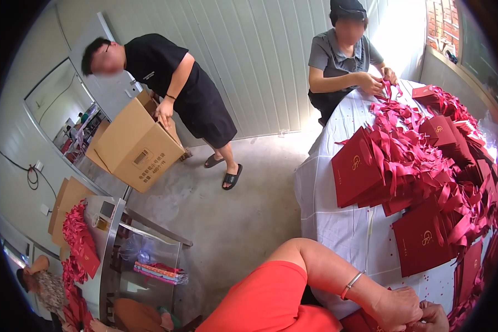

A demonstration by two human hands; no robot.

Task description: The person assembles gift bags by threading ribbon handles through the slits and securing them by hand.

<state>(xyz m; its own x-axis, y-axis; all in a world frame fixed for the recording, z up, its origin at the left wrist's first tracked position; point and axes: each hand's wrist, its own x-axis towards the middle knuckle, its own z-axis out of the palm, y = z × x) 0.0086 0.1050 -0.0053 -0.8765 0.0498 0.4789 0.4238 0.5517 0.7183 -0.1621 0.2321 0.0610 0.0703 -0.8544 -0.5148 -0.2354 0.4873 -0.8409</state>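
In the head view, the left hand (397, 307) is working between four and five o'clock, its forearm crossing from six o'clock with a bracelet (353, 284) circling the wrist, and the right hand (434, 317) is meeting it fingertip to fingertip just to the outside. Both hands are curling narrowly inward, but whatever they may be pinching is hiding behind the knuckles, so I cannot tell what either is holding. A dark red bag (361, 321) is lying at five o'clock, partly under the left wrist and running off the lower edge. The work is looking like a close fingertip job, so it is probably rewarding steady wrists, a light pinch that is not creasing the card, and any ribbon being kept flat rather than twisted. Working nearer the middle of the white tablecloth (337, 224) would likely be giving the fingers more support. At four o'clock a larger red bag (412, 249) is lying close by, and loose ribbons (459, 188) are tangling over the bags at three o'clock; sleeves and fingers should be staying clear of those loops. At one o'clock a co-worker in grey (340, 66) is handling red ribbon too
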